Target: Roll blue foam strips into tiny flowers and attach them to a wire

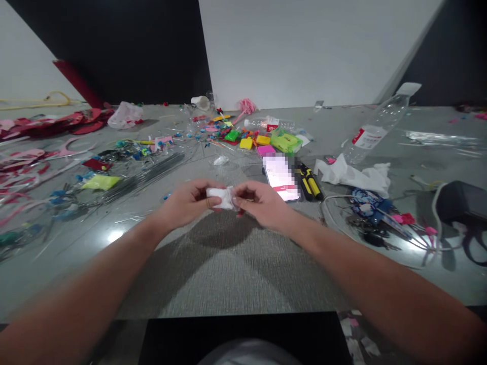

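Between my two hands, just above the grey table (228,284), is a small white packet (221,195) in clear plastic wrap. The fingers and thumb of my left hand (190,200) pinch its left end. At its right end, my right hand (261,200) grips the crinkled clear wrap. What exactly the packet contains cannot be made out. A little beyond my hands lies another small crumpled clear-and-white piece (220,160). Close to my right hand rests a phone (280,177) with its screen lit, and beside it are yellow-and-black pliers (311,182).
Colourful soft clay packs (246,143) and a lying bottle (274,124) are at the back. On the right are a tilted clear bottle (375,132), crumpled tissue (352,175), keys (375,238) and a black box-shaped device (462,205) with a cable. Thin wires (152,172) and red-pink scraps (57,124) cover the left.
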`<act>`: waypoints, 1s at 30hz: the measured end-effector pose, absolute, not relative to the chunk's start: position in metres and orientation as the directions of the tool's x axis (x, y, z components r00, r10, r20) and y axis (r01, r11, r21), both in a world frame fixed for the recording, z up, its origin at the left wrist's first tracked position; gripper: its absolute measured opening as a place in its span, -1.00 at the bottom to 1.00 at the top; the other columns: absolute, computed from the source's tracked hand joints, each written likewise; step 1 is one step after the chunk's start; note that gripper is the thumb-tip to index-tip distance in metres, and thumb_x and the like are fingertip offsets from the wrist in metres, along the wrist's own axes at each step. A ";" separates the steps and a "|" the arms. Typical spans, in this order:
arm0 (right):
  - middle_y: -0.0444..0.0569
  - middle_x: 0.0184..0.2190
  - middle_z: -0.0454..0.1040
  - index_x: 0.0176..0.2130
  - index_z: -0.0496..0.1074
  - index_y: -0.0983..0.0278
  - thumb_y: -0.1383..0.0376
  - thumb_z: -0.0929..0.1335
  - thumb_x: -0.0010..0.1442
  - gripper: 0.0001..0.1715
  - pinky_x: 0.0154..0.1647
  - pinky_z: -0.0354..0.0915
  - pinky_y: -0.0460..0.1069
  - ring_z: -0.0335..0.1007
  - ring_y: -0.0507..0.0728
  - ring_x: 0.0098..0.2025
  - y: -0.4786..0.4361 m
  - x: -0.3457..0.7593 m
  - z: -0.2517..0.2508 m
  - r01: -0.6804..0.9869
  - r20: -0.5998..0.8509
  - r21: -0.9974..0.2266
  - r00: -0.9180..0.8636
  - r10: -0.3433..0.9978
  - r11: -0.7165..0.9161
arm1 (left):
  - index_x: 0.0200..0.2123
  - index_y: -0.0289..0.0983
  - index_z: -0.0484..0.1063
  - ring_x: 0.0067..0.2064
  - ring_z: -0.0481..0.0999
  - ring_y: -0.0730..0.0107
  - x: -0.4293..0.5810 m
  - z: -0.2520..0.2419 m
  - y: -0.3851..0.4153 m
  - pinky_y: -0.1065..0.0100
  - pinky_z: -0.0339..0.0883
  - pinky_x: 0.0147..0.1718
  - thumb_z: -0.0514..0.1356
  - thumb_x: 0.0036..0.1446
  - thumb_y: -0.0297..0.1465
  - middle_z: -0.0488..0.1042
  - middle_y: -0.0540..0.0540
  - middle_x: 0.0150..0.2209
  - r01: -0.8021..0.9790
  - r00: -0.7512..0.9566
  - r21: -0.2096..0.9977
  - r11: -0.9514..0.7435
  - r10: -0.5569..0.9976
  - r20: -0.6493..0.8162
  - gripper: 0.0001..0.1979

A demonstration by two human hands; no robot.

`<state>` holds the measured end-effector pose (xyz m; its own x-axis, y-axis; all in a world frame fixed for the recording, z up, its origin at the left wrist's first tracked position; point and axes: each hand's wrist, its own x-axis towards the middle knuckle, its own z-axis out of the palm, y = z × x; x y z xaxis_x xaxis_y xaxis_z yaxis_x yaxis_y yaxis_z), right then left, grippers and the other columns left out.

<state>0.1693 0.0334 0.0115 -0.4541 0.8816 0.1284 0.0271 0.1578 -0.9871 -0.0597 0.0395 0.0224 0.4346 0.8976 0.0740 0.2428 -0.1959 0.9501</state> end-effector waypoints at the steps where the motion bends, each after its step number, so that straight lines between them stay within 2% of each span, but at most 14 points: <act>1: -0.13 -0.30 0.52 -0.21 0.45 0.21 0.30 0.40 0.24 -0.92 -0.38 0.44 -0.05 0.47 0.02 -0.36 0.034 0.169 0.010 0.020 0.127 -0.988 -0.454 0.882 0.153 | -0.06 -0.24 0.53 -0.25 0.58 0.33 -0.059 0.023 0.039 0.31 0.49 -0.25 0.37 0.16 -0.23 0.59 -0.10 -0.21 0.234 0.427 0.954 -0.185 0.902 0.070 -0.67; 7: -0.25 -0.53 0.36 -0.32 0.41 0.23 0.40 0.45 0.13 -0.86 -0.57 0.22 -0.13 0.27 -0.05 -0.56 0.032 0.167 0.002 0.027 0.103 -0.992 -0.402 0.910 0.124 | -0.10 -0.26 0.52 -0.29 0.56 0.35 -0.047 0.024 0.027 0.36 0.44 -0.32 0.45 0.06 -0.26 0.57 -0.05 -0.29 0.215 0.445 0.971 -0.107 0.896 0.000 -0.63; 10: -0.22 -0.47 0.40 -0.26 0.41 0.22 0.30 0.44 0.19 -0.88 -0.54 0.32 -0.11 0.33 -0.03 -0.52 0.033 0.168 0.003 -0.025 0.076 -0.997 -0.434 0.897 0.072 | -0.08 -0.25 0.50 -0.27 0.57 0.35 -0.047 0.024 0.028 0.33 0.47 -0.27 0.42 0.10 -0.24 0.58 -0.07 -0.24 0.186 0.415 0.979 -0.085 0.910 0.000 -0.64; 12: -0.19 -0.45 0.44 -0.22 0.40 0.22 0.23 0.45 0.20 -0.82 -0.47 0.43 -0.07 0.41 0.00 -0.47 0.035 0.168 0.005 -0.063 0.051 -0.998 -0.497 0.866 0.023 | -0.07 -0.25 0.50 -0.26 0.58 0.35 -0.050 0.024 0.031 0.31 0.49 -0.25 0.40 0.12 -0.24 0.59 -0.07 -0.22 0.174 0.402 0.982 -0.076 0.915 -0.001 -0.65; 17: -0.20 -0.48 0.48 -0.24 0.36 0.23 0.30 0.54 0.06 -0.66 -0.47 0.49 -0.05 0.46 0.03 -0.48 0.036 0.170 0.008 -0.080 0.008 -0.996 -0.576 0.817 -0.047 | 0.00 -0.24 0.55 -0.20 0.59 0.30 -0.054 0.021 0.032 0.29 0.51 -0.21 0.41 0.11 -0.26 0.62 -0.11 -0.15 0.177 0.404 0.982 -0.066 0.915 -0.011 -0.61; 23: -0.26 -0.57 0.42 -0.30 0.37 0.22 0.39 0.51 0.08 -0.74 -0.67 0.27 -0.15 0.32 -0.04 -0.63 0.030 0.168 0.007 0.056 0.014 -0.998 -0.419 0.908 0.042 | 0.09 -0.22 0.53 -0.18 0.61 0.27 -0.045 0.019 0.024 0.25 0.50 -0.17 0.40 0.13 -0.21 0.63 -0.13 -0.11 0.173 0.390 0.984 -0.046 0.920 -0.025 -0.53; 26: -0.24 -0.53 0.43 -0.28 0.40 0.23 0.36 0.50 0.12 -0.79 -0.65 0.25 -0.15 0.32 -0.05 -0.59 0.033 0.168 0.009 0.050 0.029 -0.997 -0.373 0.927 0.052 | 0.02 -0.24 0.54 -0.15 0.60 0.25 -0.048 0.020 0.026 0.24 0.49 -0.14 0.41 0.13 -0.24 0.62 -0.13 -0.11 0.165 0.348 0.985 -0.053 0.938 -0.008 -0.59; 30: -0.20 -0.49 0.44 -0.27 0.40 0.24 0.24 0.45 0.25 -0.84 -0.60 0.26 -0.13 0.32 -0.05 -0.56 0.037 0.173 0.017 0.020 0.061 -0.997 -0.286 0.956 0.069 | -0.07 -0.22 0.52 -0.17 0.57 0.30 -0.052 0.021 0.030 0.31 0.45 -0.19 0.41 0.12 -0.29 0.59 -0.06 -0.16 0.134 0.318 0.989 -0.059 0.948 0.014 -0.69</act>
<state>0.1730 0.0374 0.0168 -0.2864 0.9562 0.0607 0.0201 0.0693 -0.9974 -0.0521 0.0305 0.0206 0.3181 0.9480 0.0139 0.1339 -0.0594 0.9892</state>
